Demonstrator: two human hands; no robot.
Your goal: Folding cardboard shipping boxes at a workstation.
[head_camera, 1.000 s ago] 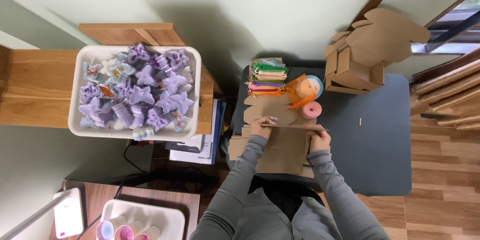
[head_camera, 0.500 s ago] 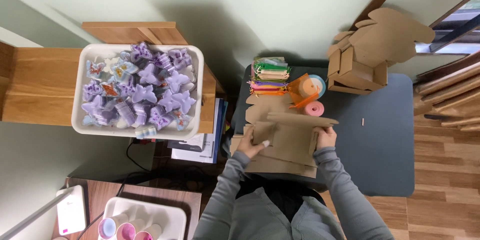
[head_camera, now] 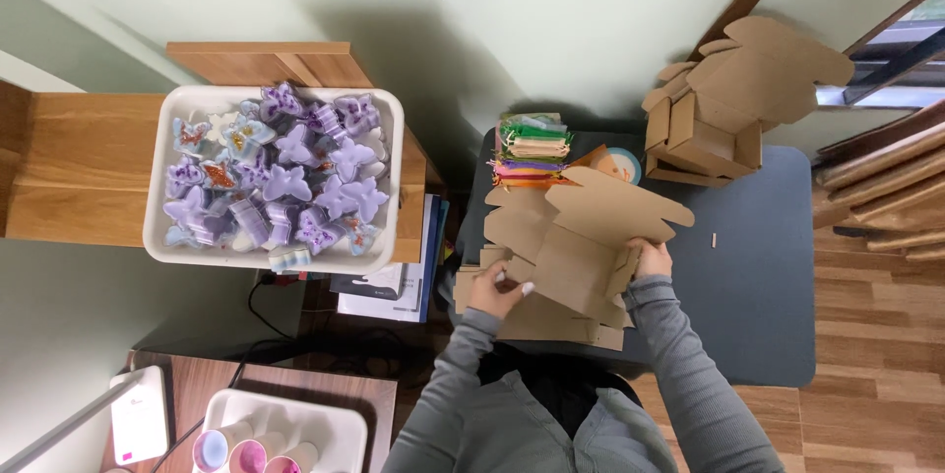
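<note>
I hold a flat brown cardboard box blank (head_camera: 576, 237) tilted up over a dark blue table (head_camera: 758, 286). My left hand (head_camera: 497, 288) grips its lower left edge. My right hand (head_camera: 652, 258) grips its right edge. Beneath it lies a stack of more flat cardboard blanks (head_camera: 532, 320) at the table's near edge. Both my arms are in grey sleeves.
Folded cardboard boxes (head_camera: 724, 114) stand at the table's back right. A stack of coloured pouches (head_camera: 532, 150) lies at the back left. A white bin (head_camera: 389, 119) of purple butterfly shapes sits on a wooden shelf to the left. Books (head_camera: 394, 276) lie below it.
The cardboard blank has been lifted off the stack and tilted up, now covering the tape rolls behind it. My left hand slid down to its lower left edge.
</note>
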